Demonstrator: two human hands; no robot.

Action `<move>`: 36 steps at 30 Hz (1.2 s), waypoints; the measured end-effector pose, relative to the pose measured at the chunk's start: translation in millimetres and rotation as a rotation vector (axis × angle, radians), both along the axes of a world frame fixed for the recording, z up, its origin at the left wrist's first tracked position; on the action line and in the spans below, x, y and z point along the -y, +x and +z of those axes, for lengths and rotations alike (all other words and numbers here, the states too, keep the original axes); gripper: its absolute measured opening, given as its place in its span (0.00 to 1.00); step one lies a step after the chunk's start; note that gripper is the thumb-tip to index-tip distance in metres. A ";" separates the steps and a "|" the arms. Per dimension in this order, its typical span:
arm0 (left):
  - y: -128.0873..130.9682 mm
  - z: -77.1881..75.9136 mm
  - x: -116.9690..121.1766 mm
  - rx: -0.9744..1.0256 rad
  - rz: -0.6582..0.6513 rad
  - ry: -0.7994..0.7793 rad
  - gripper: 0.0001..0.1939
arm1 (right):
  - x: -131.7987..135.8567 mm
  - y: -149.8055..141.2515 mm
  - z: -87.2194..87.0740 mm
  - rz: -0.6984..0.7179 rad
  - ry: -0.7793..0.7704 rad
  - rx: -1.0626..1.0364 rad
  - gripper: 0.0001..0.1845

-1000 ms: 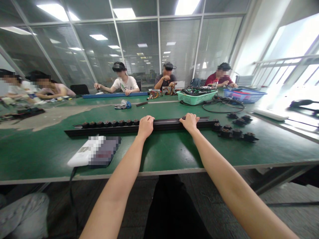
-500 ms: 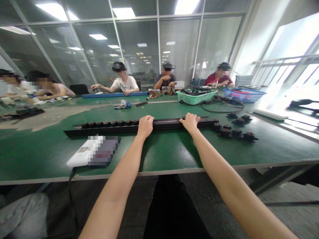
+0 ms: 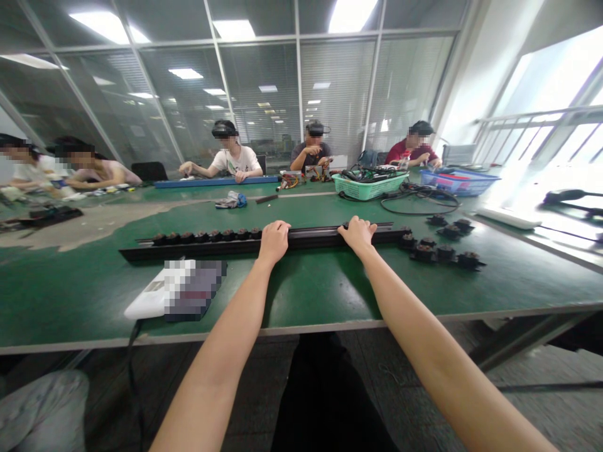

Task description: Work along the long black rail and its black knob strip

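Gripping a long black rail (image 3: 320, 236) across the middle of the green tabletop (image 3: 311, 295) — left hand (image 3: 274, 242) and right hand (image 3: 358, 234) well apart, fingers (image 3: 279, 226) curled over its top (round black fittings (image 3: 207, 236) line its left stretch).

No text, label, brand or number can be read here. The black rail (image 3: 198, 252) shows no readable mark. The white object (image 3: 151, 302) on the bench (image 3: 66, 295) is covered by blur squares, and the print on a co-worker's T-shirt (image 3: 237, 162) is too small to read.
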State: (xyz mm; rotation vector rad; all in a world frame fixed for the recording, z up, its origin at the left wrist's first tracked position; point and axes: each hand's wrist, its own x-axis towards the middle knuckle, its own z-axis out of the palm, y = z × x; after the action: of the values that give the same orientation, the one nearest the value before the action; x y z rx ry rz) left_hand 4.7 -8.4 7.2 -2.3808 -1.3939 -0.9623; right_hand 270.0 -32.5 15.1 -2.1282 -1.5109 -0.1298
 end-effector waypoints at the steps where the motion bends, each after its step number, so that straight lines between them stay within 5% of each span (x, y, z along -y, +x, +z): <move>1: -0.1 -0.4 -0.3 0.002 -0.002 0.006 0.19 | 0.2 0.0 0.0 0.000 -0.004 -0.002 0.22; 36: -5.9 0.7 -4.2 -0.024 -0.005 0.020 0.18 | 3.7 -4.8 8.1 -0.022 -0.082 -0.037 0.25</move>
State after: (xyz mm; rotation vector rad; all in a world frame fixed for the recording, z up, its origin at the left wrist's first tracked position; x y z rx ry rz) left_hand -1.1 -4.2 7.8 -2.3740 -1.3644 -0.9414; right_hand 265.2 -36.2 23.3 -2.1999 -1.4961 -0.0367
